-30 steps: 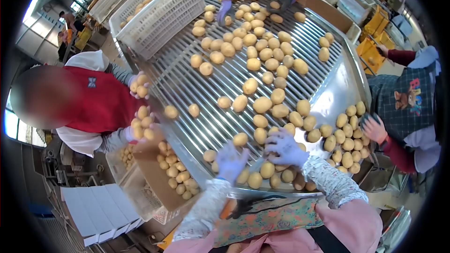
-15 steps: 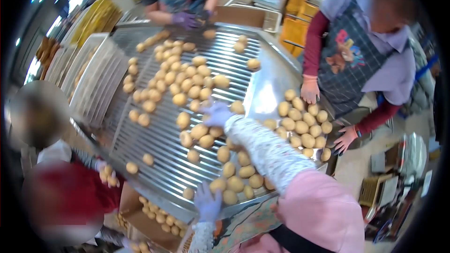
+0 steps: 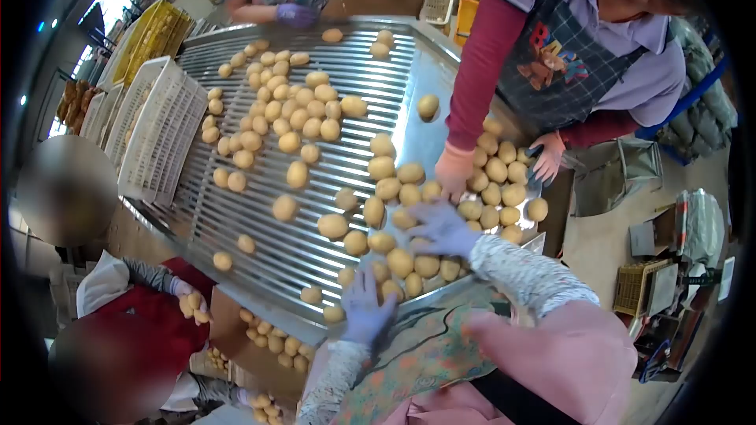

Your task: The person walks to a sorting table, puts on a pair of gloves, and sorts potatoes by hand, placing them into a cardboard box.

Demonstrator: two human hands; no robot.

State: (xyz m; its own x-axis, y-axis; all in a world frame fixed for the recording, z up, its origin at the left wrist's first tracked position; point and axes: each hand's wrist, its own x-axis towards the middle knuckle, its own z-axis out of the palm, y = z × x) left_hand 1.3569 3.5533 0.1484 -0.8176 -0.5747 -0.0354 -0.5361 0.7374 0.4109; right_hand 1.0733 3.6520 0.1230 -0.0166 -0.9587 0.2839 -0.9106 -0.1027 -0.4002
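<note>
Tan oval produce (image 3: 302,118), like potatoes or kiwifruit, lies scattered over a slatted metal sorting table. My left hand (image 3: 367,308), in a pale purple glove, is at the near edge, fingers stretched out against several pieces. Farther right, my right hand (image 3: 441,228), gloved alike, has its fingers spread over a cluster at the border of the slats and the smooth metal panel. Neither hand is closed around a piece. Just beyond my right fingertips, a co-worker's hand (image 3: 454,173) reaches down to the heap (image 3: 496,171) on the right; that co-worker's other hand rests at its far side.
White crates (image 3: 169,138) stand along the left side. A cardboard box (image 3: 260,362) holding more produce sits below the near left edge, beside a co-worker in red (image 3: 150,330). Another co-worker's purple-gloved hand (image 3: 298,15) is at the far edge. The metal rim (image 3: 276,319) borders the table.
My right hand has drawn back toward me and right; my left hand has moved slightly right. Produce has shifted toward the near right. The co-worker opposite has leaned in, reaching over the heap.
</note>
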